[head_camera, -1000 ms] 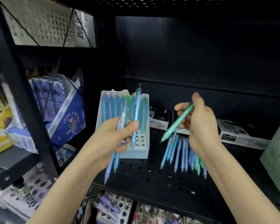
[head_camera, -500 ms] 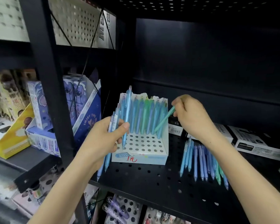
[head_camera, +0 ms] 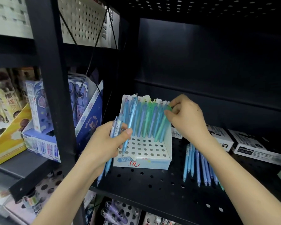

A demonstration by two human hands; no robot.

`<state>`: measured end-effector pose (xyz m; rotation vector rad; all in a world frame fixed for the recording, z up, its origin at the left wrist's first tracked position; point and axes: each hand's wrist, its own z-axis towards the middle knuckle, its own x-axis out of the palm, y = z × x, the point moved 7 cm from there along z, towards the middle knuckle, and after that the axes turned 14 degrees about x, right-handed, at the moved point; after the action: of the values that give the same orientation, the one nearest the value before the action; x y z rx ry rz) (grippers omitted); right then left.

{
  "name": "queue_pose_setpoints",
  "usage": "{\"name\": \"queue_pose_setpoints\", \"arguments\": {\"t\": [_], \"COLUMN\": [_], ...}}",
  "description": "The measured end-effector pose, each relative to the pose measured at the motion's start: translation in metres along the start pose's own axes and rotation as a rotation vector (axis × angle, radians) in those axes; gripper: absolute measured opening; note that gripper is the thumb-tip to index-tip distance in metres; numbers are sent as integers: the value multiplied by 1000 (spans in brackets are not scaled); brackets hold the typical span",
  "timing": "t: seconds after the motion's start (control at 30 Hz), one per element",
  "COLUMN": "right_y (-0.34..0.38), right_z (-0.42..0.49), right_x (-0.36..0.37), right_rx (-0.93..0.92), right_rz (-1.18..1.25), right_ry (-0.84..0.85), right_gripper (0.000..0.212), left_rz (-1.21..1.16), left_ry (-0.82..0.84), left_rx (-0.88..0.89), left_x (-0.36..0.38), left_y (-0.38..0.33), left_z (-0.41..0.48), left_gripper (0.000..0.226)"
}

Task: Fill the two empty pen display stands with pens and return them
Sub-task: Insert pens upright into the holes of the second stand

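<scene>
The right hand (head_camera: 187, 118) has carried the green pen (head_camera: 161, 127) from its slant beside the stand into the back row, and the pen now stands at that row's right end, leaning slightly. The grip there is a pinch: thumb and fingertips close on the pen's top. The white pen display stand (head_camera: 152, 163) sits on the black perforated shelf (head_camera: 152, 189) with blue and green pens filling its back row, while the front holes are bare. The left hand (head_camera: 107, 142) hovers at the stand's left front corner, its grip curled round a bundle of blue pens (head_camera: 116, 127), tips pointing down. Loose pens (head_camera: 199, 166) lie on the shelf just right of the stand, under the right forearm. White boxes (head_camera: 253, 148) lie further right.
</scene>
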<state>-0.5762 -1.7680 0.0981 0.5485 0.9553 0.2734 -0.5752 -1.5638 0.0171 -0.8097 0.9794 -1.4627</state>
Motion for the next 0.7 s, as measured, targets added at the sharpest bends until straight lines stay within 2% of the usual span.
{"name": "queue_pose_setpoints", "arguments": {"t": [0.33,0.4,0.5,0.6,0.7], "right_y": [9,12,20,24,17], "right_z": [-6,-12,-25,-31,-25], "right_x": [0,-5,-1,2,-6], "right_rx": [9,13,108,166,210], "right_rz": [-114,62,415,531,614], "right_ry": [-37,-7,208,332,337], "right_gripper": [15,23,26,26,21], "left_rz": [12,19,19,23,26], "left_ry": [81,112,160,213,159], "left_rx": [31,32,30,35,25], "left_x": [13,17,24,32,26], "left_y": [-7,-8,-9,-11,-11], "left_z": [1,0,-3,-8,-10], "left_gripper": [7,6,7,6,7]}}
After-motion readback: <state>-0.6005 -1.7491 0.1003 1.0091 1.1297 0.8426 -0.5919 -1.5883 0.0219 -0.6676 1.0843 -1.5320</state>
